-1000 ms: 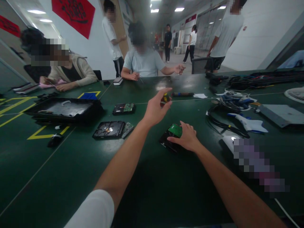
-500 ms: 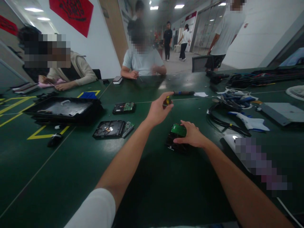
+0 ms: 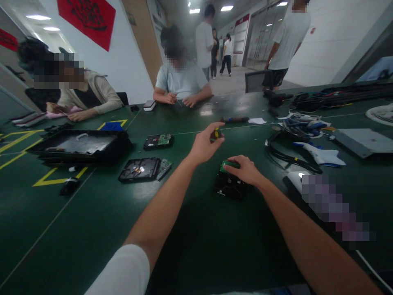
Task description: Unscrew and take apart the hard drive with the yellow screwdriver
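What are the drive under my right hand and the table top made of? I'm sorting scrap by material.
Hard drive: a dark casing, probably metal, with a green circuit board, likely fibreglass laminate. Table: a dark green, slightly glossy mat, possibly rubber or vinyl, judging by the ceiling-light reflections.

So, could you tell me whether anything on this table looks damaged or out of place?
One hard drive left of the left hand lies opened, its circuit board askew beside it. Cables sprawl in a tangle at right.
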